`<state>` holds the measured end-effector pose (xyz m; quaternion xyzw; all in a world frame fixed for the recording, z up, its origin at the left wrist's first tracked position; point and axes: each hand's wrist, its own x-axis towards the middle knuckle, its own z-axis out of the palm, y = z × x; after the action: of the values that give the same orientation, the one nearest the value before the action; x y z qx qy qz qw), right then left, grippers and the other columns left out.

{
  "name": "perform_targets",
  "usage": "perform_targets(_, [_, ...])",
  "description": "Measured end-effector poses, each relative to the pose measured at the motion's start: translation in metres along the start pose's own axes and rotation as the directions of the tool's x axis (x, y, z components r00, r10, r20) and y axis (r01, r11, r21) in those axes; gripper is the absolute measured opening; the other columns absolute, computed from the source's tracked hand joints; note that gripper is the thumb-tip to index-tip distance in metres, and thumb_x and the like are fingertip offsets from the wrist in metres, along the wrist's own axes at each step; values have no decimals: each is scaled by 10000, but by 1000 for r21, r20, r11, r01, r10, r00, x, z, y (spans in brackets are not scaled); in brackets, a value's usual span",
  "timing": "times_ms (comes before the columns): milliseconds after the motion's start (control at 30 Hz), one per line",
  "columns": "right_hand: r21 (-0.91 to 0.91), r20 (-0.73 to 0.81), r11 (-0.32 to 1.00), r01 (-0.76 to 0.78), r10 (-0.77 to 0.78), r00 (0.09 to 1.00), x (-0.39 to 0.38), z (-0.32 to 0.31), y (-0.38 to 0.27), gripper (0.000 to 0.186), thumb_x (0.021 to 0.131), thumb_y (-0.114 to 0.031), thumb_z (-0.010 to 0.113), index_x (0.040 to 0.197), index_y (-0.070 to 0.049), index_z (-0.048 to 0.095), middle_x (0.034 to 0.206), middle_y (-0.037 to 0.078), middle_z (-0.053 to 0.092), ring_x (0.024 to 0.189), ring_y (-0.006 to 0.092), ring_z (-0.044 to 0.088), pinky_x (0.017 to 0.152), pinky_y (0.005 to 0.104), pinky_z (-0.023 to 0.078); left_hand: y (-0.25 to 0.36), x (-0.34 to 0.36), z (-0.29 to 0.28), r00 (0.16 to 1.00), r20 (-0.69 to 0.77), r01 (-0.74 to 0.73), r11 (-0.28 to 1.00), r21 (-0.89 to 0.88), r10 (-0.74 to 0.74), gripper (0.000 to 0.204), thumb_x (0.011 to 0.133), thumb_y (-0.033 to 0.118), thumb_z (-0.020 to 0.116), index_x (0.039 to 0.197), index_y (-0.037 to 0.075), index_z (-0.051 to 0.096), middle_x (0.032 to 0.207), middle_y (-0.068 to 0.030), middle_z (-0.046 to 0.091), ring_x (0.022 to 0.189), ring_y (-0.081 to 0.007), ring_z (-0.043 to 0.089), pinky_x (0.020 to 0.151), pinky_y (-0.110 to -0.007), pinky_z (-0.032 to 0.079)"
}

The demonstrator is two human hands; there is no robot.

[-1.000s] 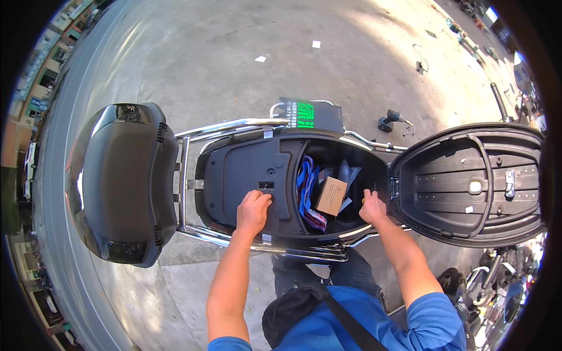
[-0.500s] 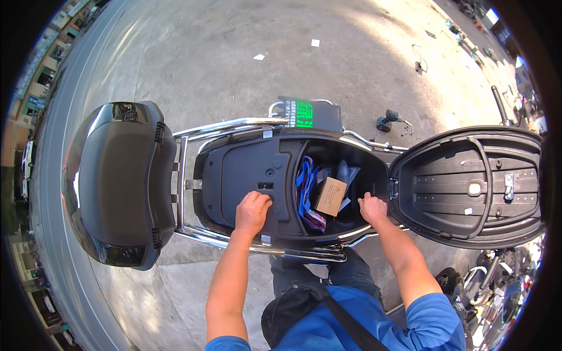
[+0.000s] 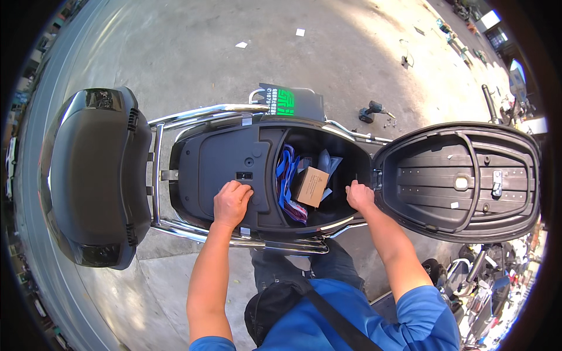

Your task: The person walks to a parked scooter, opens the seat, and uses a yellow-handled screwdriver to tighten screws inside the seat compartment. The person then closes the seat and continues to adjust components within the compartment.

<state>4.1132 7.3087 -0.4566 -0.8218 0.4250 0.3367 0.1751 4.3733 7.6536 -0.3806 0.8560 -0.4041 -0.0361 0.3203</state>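
Below me is a scooter whose under-seat compartment [image 3: 345,219] stands uncovered. My left hand [image 3: 232,203] is closed, its knuckles bent, over the black plastic panel [image 3: 219,161] just below a small latch slot [image 3: 244,175]. At the compartment's right end, my right hand [image 3: 360,196] is closed with thumb and fingers together. Whatever either hand may hold is hidden by the fingers. Between them, inside the compartment, lie a small brown cardboard box [image 3: 313,187], a blue bag [image 3: 285,175] and a clear plastic wrapper [image 3: 329,164].
The raised seat [image 3: 433,181] shows its underside at the right. A black top case [image 3: 88,175] sits at the left behind chrome rails [image 3: 202,112]. On the concrete beyond lie a cordless drill [image 3: 373,110] and scattered screws. Parked scooters [image 3: 486,286] crowd the lower right.
The whole view has shifted, so the scooter sits farther left and slightly higher. Both hands keep nearly the same places on it.
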Motion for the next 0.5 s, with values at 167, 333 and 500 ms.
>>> perform_targets(167, [-24,-116,989,147,-149,982,3,-1,0,418,1037,-287,642,1339,-4,591,1289,305,681,1197,499,691,1024,567,558,-4,-1,2,1000,-12,11,1000,-3,-11,116,867,140,836,940,81,766,904,-64,679,875,-304,691,748,-439,582])
perform_targets(333, [22,-49,999,-25,26,998,4,4,1,457,1006,-238,663,1395,-24,554,1324,300,644,1230,506,669,1041,557,554,-6,-2,2,999,-30,-13,999,-30,12,120,856,104,842,938,56,770,901,-79,698,855,-316,695,748,-431,572])
perform_targets(500, [-1,-52,1000,21,-21,998,1,1,2,385,1014,-228,646,1306,12,574,1323,292,653,1217,493,682,1045,558,554,-4,0,-1,1000,3,-13,999,-51,13,103,861,77,822,960,66,797,903,-73,699,858,-299,701,753,-423,578])
